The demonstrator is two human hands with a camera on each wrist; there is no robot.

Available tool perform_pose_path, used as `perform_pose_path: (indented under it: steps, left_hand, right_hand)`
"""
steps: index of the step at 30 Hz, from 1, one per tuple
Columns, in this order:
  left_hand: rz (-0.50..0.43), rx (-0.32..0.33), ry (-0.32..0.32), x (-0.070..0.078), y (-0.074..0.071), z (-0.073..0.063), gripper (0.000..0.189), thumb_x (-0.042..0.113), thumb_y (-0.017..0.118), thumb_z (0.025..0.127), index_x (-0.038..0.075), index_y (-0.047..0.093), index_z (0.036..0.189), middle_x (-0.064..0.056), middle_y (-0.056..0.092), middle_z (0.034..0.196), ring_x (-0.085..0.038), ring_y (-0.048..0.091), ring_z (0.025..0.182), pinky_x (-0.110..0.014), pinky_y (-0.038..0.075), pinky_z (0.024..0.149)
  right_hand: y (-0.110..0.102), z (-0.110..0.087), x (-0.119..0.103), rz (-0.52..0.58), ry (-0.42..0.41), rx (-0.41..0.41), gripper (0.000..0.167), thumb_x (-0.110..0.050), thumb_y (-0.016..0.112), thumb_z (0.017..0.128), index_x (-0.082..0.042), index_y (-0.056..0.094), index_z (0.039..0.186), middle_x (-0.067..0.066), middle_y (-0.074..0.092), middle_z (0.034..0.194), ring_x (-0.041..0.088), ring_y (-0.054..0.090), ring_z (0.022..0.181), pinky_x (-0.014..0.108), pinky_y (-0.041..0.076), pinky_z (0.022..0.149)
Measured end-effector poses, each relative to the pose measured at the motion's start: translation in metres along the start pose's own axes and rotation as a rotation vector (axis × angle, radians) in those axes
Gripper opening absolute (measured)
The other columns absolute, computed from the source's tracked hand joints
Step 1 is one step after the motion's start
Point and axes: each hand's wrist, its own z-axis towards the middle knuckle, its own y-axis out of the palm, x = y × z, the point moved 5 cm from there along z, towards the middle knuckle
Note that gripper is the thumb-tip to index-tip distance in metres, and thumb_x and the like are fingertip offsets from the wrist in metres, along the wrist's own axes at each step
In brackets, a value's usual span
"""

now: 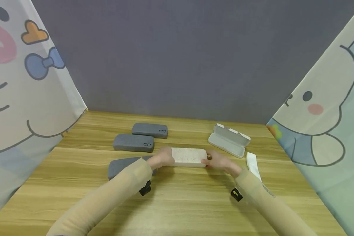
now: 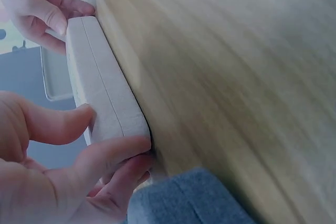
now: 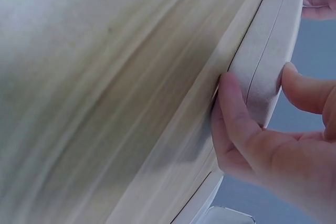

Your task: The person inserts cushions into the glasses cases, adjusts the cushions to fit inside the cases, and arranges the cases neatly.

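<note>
A closed white glasses case (image 1: 188, 157) lies lengthwise between the two hands, at or just above the tabletop; contact is hard to tell. My left hand (image 1: 165, 156) grips its left end, thumb on the upper side and fingers curled round the end and lower edge. At the other end my right hand (image 1: 219, 160) pinches the case between thumb and fingers. A thin seam runs along the side of the white case (image 2: 107, 77) in the left wrist view. Close by the left hand is a grey glasses case (image 1: 122, 166), partly hidden by the left arm.
Two more grey cases, a middle one (image 1: 133, 143) and a far one (image 1: 149, 129), lie at the back left. An opened white case (image 1: 228, 141) stands back right, with a white strip (image 1: 253, 165) near the right forearm. A grey panel (image 1: 177, 59) rises behind the wooden table (image 1: 183, 209).
</note>
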Motion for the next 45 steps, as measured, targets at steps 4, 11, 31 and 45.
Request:
perform_pose_path:
  steps: [4, 11, 31, 45]
  left_hand:
    - [-0.002, 0.009, 0.016, 0.004, 0.002, -0.005, 0.022, -0.009, 0.055, 0.077, -0.012, 0.055, 0.098, -0.013, 0.053, 0.089, -0.020, 0.042, 0.068, -0.025, 0.035, 0.054]
    - [0.016, 0.011, 0.026, 0.009, 0.006, -0.012, 0.029, -0.005, 0.062, 0.076, -0.012, 0.055, 0.103, -0.013, 0.052, 0.089, -0.022, 0.045, 0.073, -0.028, 0.039, 0.061]
    - [-0.025, -0.022, 0.041, 0.008, 0.013, -0.018, 0.034, -0.005, 0.064, 0.074, -0.011, 0.056, 0.106, -0.014, 0.058, 0.095, -0.023, 0.047, 0.076, -0.029, 0.041, 0.065]
    - [0.009, -0.050, 0.032, 0.007, 0.006, -0.021, 0.060, 0.010, 0.073, 0.083, -0.021, 0.044, 0.126, -0.034, 0.035, 0.145, -0.036, 0.052, 0.110, -0.043, 0.047, 0.091]
  right_hand:
    - [0.001, -0.004, 0.002, 0.006, 0.004, 0.000, 0.046, -0.009, 0.055, 0.097, 0.013, 0.041, 0.134, 0.029, 0.056, 0.122, 0.028, 0.061, 0.105, 0.033, 0.055, 0.083]
    - [0.000, -0.015, 0.000, -0.001, -0.016, 0.006, 0.047, -0.006, 0.055, 0.096, 0.017, 0.039, 0.133, 0.029, 0.059, 0.113, 0.022, 0.061, 0.096, 0.032, 0.057, 0.079]
    - [0.006, -0.032, 0.010, 0.041, 0.016, 0.023, 0.051, -0.010, 0.057, 0.096, 0.018, 0.037, 0.133, 0.027, 0.061, 0.111, 0.021, 0.062, 0.095, 0.034, 0.057, 0.080]
    - [0.005, -0.033, 0.004, 0.057, 0.072, 0.042, 0.065, -0.015, 0.063, 0.093, 0.019, 0.031, 0.138, 0.020, 0.063, 0.102, 0.015, 0.061, 0.080, 0.031, 0.054, 0.074]
